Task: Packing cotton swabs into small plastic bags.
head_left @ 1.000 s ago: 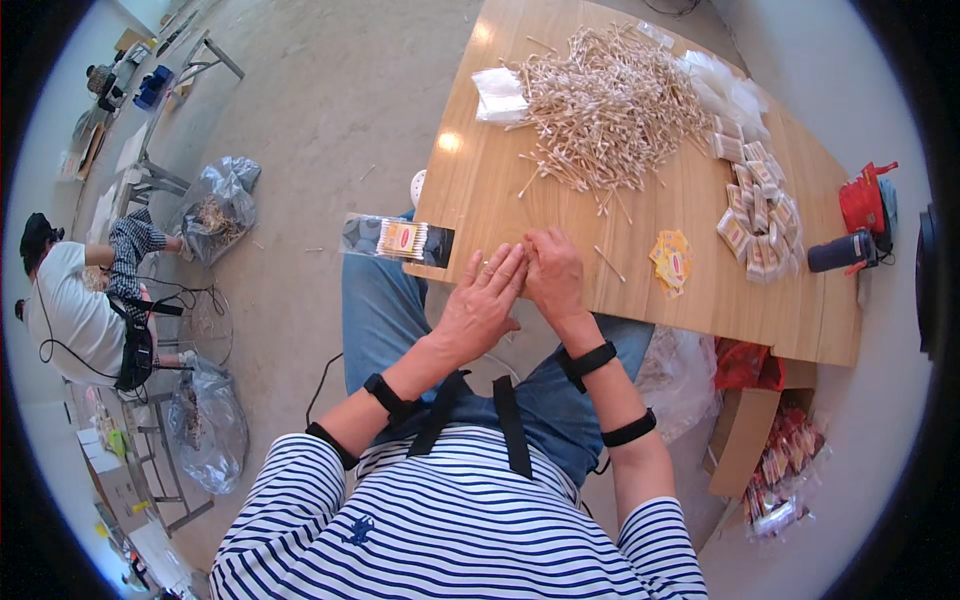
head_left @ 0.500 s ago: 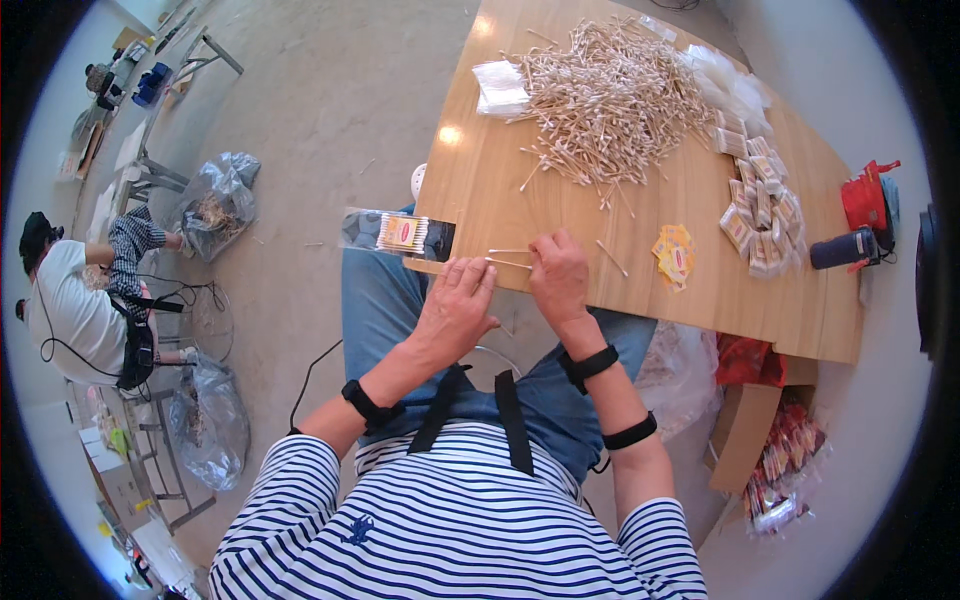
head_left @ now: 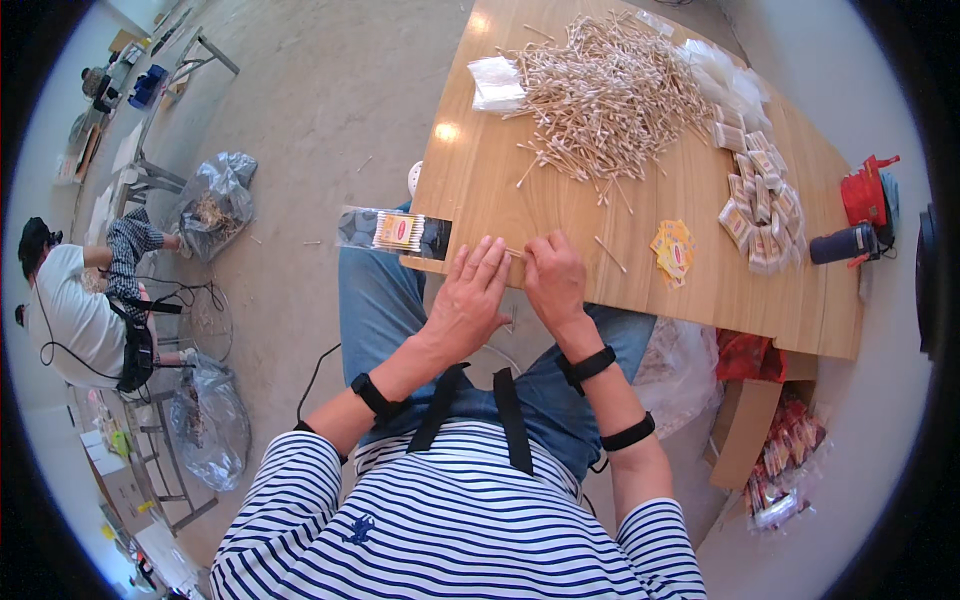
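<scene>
My left hand (head_left: 468,298) is at the table's near edge, its fingers long and close together over the ends of some cotton swabs (head_left: 515,253). A swab tip (head_left: 513,316) shows by its thumb; the palm is hidden. Just to the right, my right hand (head_left: 555,278) is closed, fingertips pinching the other ends of these swabs. Left of my hands, a filled pack of swabs (head_left: 398,231) with a yellow-and-white card lies on a dark patterned holder (head_left: 433,238) at the table corner. One loose swab (head_left: 611,254) lies right of my right hand, near a stack of yellow cards (head_left: 673,250).
A large heap of swabs (head_left: 615,95) covers the far table, beside clear bags (head_left: 497,84). Finished packs (head_left: 765,210) and a dark bottle (head_left: 842,247) stand right. Below is an open carton (head_left: 745,435). A seated person (head_left: 80,305) is far left.
My left hand has slid a little right and up, over the swab ends. The right hand has moved slightly left. Less of the swabs shows between them.
</scene>
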Available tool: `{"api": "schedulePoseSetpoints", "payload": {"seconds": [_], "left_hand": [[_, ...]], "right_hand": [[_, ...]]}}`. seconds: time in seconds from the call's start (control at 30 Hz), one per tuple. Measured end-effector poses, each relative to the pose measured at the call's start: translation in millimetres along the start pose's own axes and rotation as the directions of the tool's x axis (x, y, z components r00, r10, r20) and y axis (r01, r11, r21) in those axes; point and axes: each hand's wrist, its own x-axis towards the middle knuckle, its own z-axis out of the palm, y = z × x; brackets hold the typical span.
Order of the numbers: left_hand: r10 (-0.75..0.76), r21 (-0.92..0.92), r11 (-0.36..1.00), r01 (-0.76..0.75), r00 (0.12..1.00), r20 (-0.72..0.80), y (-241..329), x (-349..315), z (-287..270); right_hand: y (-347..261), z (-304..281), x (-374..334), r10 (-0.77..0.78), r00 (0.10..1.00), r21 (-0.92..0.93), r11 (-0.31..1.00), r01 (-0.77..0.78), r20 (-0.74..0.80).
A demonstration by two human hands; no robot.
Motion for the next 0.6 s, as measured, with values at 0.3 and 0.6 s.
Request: {"api": "schedulePoseSetpoints", "payload": {"seconds": [0.3, 0.6], "left_hand": [[0.068, -0.093, 0.993, -0.068, 0.998, -0.007, -0.1, 18.4, 15.0], [0.105, -0.144, 0.984, -0.106, 0.994, -0.016, -12.1, 23.9, 29.6]], "right_hand": [[2.4, 10.5, -1.0, -0.006, 0.998, -0.152, 0.988, -0.003, -0.058], [57.3, -48.6, -11.9, 0.262, 0.94, -0.25, 0.916, -0.312, -0.217]]}}
